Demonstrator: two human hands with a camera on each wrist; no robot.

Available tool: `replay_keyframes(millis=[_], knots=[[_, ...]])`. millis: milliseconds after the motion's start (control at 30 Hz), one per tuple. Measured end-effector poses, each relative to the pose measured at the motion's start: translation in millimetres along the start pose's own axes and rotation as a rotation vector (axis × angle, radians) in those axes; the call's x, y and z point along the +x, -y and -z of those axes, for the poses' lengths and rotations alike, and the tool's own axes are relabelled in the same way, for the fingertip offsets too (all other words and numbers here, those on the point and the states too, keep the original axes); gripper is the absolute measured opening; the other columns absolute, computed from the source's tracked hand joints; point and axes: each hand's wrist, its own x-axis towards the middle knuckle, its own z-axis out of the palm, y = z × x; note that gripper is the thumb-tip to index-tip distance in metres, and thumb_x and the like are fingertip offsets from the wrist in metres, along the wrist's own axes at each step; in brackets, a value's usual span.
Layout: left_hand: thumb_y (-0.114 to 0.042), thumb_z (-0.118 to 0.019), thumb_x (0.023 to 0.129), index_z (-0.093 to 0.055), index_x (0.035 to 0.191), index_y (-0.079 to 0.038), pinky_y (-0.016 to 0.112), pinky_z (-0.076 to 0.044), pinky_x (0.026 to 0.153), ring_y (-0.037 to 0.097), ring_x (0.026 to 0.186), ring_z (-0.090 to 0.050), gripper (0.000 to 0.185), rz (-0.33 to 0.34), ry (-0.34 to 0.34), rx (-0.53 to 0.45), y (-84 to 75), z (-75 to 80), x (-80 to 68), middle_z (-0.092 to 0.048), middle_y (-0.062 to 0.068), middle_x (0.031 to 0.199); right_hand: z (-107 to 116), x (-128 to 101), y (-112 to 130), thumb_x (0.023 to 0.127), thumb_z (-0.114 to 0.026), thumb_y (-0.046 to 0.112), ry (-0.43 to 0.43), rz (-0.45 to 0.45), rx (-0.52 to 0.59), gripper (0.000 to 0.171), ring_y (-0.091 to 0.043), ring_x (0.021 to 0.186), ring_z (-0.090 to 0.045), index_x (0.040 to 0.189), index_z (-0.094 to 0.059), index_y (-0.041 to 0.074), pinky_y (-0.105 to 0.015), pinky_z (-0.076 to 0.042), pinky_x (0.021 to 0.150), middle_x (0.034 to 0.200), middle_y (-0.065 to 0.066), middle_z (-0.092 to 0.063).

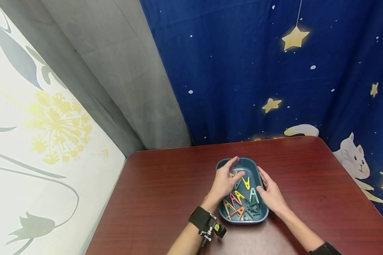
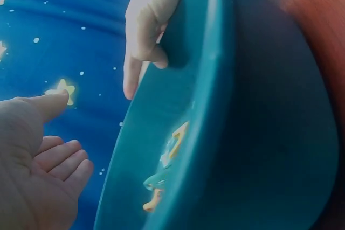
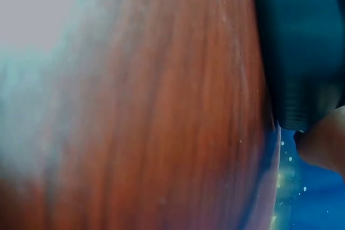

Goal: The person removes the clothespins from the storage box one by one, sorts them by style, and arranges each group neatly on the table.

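A dark teal plastic bin [image 1: 242, 222] stands on the table, with several clothespins in it. Among these are a yellow clothespin [image 1: 239, 196], a pink clothespin [image 1: 233, 199], an orange clothespin [image 1: 238, 212] and a pale green clothespin [image 1: 254, 196]; darker green ones cluster at the near right. My left hand [image 1: 223, 182] hovers over the bin's left side, thumb and fingers apart, nothing between them. At the right rim, my right hand [image 1: 272, 196] grips the bin, its thumb [image 2: 159, 60] inside the wall and its fingers outside. The right wrist view catches little of that hand.
The reddish-brown wooden table [image 1: 166, 187] spreads out on both sides of the bin. Behind it hang a blue star-patterned curtain [image 1: 236, 71] and a grey curtain [image 1: 115, 71]. A white patterned wall [image 1: 51, 191] borders the left. My left wrist wears a strapped camera [image 1: 207, 223].
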Motion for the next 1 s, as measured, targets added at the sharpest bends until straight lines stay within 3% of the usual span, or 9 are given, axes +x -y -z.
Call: replay_keyframes(millis=[300, 533, 833, 1000], knots=[[-0.021, -0.075, 0.102, -0.06, 0.15, -0.01, 0.035, -0.047, 0.113, 0.013, 0.14, -0.055, 0.052, 0.017, 0.035, 0.019, 9.7, -13.6, 1.5, -0.064, -0.002, 0.147, -3, 0, -4, 0.098, -0.054, -0.015, -0.032, 0.028, 0.005, 0.074, -0.047, 0.146, -0.042, 0.166, -0.028, -0.001, -0.001, -0.033, 0.095, 0.165, -0.029, -0.035], [-0.018, -0.076, 0.101, -0.064, 0.147, -0.015, 0.035, -0.047, 0.113, 0.01, 0.137, -0.057, 0.047, 0.082, 0.041, 0.068, 19.8, -20.1, 0.6, -0.067, -0.008, 0.142, -4, 0, -2, 0.099, -0.053, -0.014, -0.035, 0.029, 0.0, 0.072, -0.045, 0.147, -0.041, 0.166, -0.029, 0.0, -0.001, -0.032, 0.097, 0.165, -0.028, -0.036], [-0.017, -0.079, 0.099, -0.069, 0.142, -0.018, 0.039, -0.04, 0.119, 0.006, 0.134, -0.058, 0.044, 0.048, 0.058, 0.187, 22.7, -25.1, 3.9, -0.072, -0.015, 0.131, -5, 0, -5, 0.097, -0.051, -0.016, -0.043, 0.058, -0.007, 0.073, -0.048, 0.145, -0.042, 0.165, -0.03, -0.002, -0.002, -0.033, 0.097, 0.163, -0.031, -0.037], [-0.012, -0.079, 0.098, -0.071, 0.14, -0.017, 0.032, -0.047, 0.111, 0.004, 0.13, -0.06, 0.043, 0.032, 0.079, 0.244, 23.4, -26.9, 5.4, -0.073, -0.014, 0.128, -5, 1, -7, 0.096, -0.052, -0.017, -0.047, 0.072, -0.001, 0.073, -0.047, 0.143, -0.043, 0.164, -0.031, -0.002, -0.002, -0.034, 0.097, 0.162, -0.031, -0.037]])
